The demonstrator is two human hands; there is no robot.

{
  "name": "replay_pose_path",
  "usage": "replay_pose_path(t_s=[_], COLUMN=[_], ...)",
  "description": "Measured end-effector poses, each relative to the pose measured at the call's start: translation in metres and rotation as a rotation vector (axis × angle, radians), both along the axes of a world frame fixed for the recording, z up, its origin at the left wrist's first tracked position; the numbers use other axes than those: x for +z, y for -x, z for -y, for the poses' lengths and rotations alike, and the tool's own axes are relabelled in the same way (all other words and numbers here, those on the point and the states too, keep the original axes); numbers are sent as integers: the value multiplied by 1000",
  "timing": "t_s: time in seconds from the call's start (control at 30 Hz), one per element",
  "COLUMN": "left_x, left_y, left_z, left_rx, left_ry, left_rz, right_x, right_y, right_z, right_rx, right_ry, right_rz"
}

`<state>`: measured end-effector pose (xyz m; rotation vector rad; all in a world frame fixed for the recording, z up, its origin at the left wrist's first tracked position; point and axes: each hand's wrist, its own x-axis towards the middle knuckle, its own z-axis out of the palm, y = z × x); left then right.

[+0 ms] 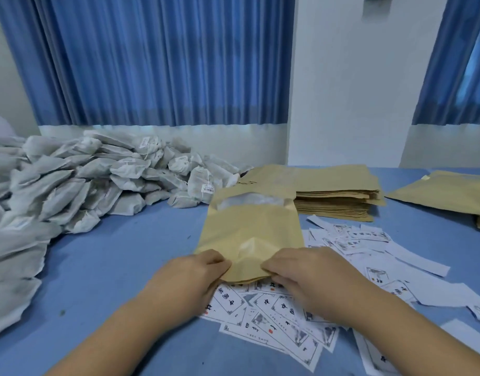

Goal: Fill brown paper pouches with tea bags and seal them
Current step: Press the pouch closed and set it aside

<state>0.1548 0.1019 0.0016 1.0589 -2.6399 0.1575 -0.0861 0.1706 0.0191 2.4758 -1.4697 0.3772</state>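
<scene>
A brown paper pouch (249,229) lies flat on the blue table, its open mouth pointing away from me with white showing inside. My left hand (190,278) pinches the pouch's near left corner. My right hand (312,275) pinches the near right corner. The pouch's near end is creased between the two hands. A large heap of white tea bags (79,180) covers the left side of the table.
A stack of flat brown pouches (339,196) sits behind the held pouch, and more pouches (445,194) lie at the far right. Several printed white paper labels (342,289) are scattered under and right of my hands. Blue curtains (152,61) hang behind the table.
</scene>
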Motion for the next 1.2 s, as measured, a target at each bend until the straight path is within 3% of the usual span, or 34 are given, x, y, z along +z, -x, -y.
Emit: replay_pose_path(t_s=[0.23,0.37,0.57,0.77,1.0,1.2], left_x=[-11,-5,0,3,11,6], left_y=[3,5,25,36,13,-23], left_z=[-15,-16,-28,-25,-12,-4], left_rx=[18,45,113,133,137,92], left_ry=[-231,-369,-48,-28,-55,144], left_rz=[113,51,232,295,-69,-290], right_x=[-12,-11,-5,-5,-5,1], right_y=[1,0,-4,-7,0,11], right_z=[3,5,1,-1,-2,-6], right_rx=[-49,-89,-150,-179,-197,-127], right_ry=[-123,-159,-159,-155,-55,112], right_rz=[-25,7,10,5,166,344])
